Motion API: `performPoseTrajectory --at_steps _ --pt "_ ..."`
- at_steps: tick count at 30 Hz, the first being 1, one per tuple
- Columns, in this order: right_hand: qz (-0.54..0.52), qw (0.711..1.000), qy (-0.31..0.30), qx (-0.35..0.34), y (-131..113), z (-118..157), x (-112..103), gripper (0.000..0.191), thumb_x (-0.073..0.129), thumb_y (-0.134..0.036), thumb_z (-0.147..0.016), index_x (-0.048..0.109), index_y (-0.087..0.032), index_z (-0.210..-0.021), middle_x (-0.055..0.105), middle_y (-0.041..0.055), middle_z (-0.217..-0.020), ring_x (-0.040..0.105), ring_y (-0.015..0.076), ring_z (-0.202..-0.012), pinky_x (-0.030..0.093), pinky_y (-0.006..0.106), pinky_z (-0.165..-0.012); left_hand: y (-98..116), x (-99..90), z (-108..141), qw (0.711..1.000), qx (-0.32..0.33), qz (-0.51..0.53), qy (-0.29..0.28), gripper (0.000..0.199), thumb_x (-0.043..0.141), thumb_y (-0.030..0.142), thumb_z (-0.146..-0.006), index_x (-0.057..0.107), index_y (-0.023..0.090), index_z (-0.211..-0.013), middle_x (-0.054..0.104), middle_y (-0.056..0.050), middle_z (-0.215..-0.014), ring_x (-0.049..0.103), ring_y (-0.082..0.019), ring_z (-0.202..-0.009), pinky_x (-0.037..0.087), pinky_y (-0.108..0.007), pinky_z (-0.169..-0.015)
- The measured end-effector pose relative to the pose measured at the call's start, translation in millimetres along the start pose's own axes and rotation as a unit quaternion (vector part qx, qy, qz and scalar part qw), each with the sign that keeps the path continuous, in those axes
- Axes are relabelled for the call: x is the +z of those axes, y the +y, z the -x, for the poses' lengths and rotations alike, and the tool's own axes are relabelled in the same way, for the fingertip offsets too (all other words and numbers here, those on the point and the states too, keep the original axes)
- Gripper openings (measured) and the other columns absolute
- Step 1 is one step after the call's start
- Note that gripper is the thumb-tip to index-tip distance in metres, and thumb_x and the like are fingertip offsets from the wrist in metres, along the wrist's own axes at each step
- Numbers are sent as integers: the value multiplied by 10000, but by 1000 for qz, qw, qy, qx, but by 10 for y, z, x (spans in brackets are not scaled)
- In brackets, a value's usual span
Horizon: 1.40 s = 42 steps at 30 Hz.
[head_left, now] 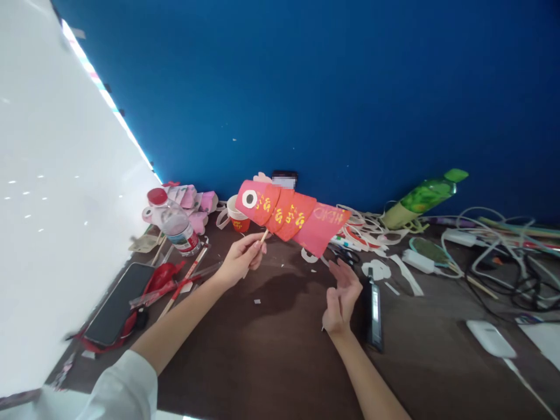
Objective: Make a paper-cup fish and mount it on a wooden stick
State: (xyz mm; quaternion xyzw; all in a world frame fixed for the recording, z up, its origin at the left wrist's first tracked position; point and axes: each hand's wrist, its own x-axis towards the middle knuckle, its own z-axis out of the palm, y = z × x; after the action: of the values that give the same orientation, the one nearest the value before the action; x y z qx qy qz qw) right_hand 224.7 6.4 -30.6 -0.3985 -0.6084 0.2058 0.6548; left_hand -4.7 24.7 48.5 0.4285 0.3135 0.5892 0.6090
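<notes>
My left hand (245, 255) pinches the thin wooden stick (265, 235) of a red paper-cup fish (289, 217), raised above the table. The fish has nested cup sections with gold lettering, a white and black round eye at the left and a wide tail at the right. A pale pink scalloped piece (261, 177) shows over its top edge. Below the tail, my right hand (343, 294) is apart from the fish. Its fingers are bent and spread from the thumb, with nothing visible between them.
On the left are a water bottle (175, 224), a phone (120, 303) and pink paper crafts (192, 204). Paper cups (238, 213) stand behind the fish. Scissors (347, 255), a black utility knife (375, 312), paper scraps (376, 269), cables (525, 274) and a green bottle (424, 195) lie right.
</notes>
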Motion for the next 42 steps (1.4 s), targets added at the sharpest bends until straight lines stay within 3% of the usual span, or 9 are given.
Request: performPoseTrajectory --at_steps 5,8,11,17,22,26,31,42 --pt "-36 998 -24 44 22 33 -12 405 489 -341 -880 413 -217 -1258 454 153 -1326 546 269 -1130 422 545 -953 475 -110 -81 988 101 -83 82 325 689 420 -766 653 178 -980 545 14 -728 346 -5 -427 256 -167 -372" --pt "-39 996 -42 64 24 28 -16 368 493 -358 -884 434 -218 -1219 463 155 -1312 554 266 -1096 424 540 -940 791 -233 -69 955 153 -166 191 233 645 391 -804 655 174 -887 546 10 -703 368 -16 -441 274 -175 -387" --pt "-36 995 -47 79 23 20 -12 367 492 -369 -886 436 -212 -1213 476 158 -1293 558 262 -1065 431 537 -921 1087 -323 -38 921 199 -211 261 168 610 317 -827 659 174 -899 521 26 -613 358 -25 -416 259 -182 -382" --pt "-32 992 -50 114 48 19 -7 392 488 -403 -885 447 -201 -1218 497 154 -1260 559 253 -1014 438 522 -893 1612 -489 43 856 271 -281 340 184 569 214 -829 674 131 -956 651 -36 -772 424 -22 -440 324 -186 -405" --pt "-23 990 -51 133 56 23 -4 389 506 -437 -870 482 -196 -1175 534 141 -1187 560 252 -1004 437 515 -887 1926 -874 101 822 284 -312 381 202 574 252 -833 669 121 -953 688 -62 -832 441 -16 -439 341 -179 -410" --pt "-14 988 -59 144 36 14 -3 379 520 -443 -860 504 -191 -1143 548 133 -1163 567 248 -999 435 506 -898 1950 -1217 102 805 238 -335 427 188 562 229 -818 665 101 -909 697 -70 -800 508 -31 -479 406 -173 -469" --pt "-10 986 -73 151 23 -1 -4 349 508 -445 -862 511 -199 -1110 558 130 -1145 567 251 -1000 436 514 -894 1760 -1524 77 800 145 -355 462 201 533 229 -804 647 93 -899 702 -92 -834 536 -53 -541 423 -176 -501" --pt "1 989 -53 139 -22 -18 -1 306 524 -365 -860 478 -217 -1124 467 134 -1260 589 215 -961 474 472 -866 1202 -2035 -125 788 12 -444 426 115 586 240 -690 579 125 -694 536 23 -500 480 -97 -488 379 -213 -479"
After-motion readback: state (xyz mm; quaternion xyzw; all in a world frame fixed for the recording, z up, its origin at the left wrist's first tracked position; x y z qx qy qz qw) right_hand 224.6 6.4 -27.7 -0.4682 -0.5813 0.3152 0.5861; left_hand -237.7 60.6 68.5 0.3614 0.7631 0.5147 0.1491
